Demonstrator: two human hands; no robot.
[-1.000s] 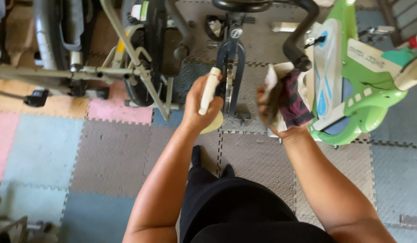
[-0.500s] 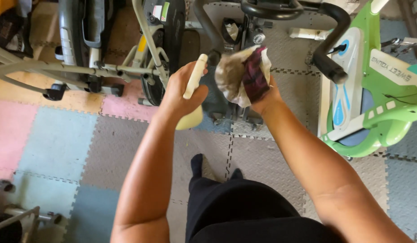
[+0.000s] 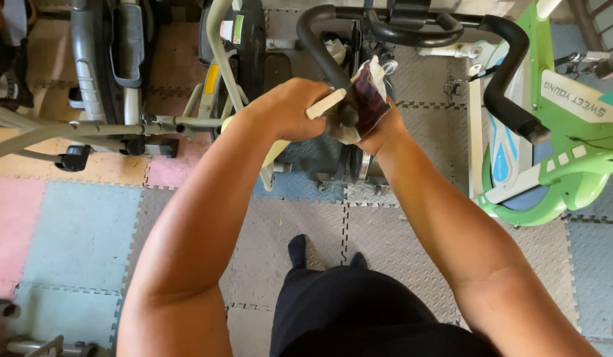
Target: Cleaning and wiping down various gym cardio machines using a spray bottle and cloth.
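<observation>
Covering the room, foam floor tiles [image 3: 81, 231] under exercise bikes [image 3: 551, 158].

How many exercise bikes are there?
3 that I can make out: a black exercise bike straight ahead, whose handlebar the right hand wipes with a rag; a green-and-white bike at right; a grey machine at left. More may hide beyond.
</observation>
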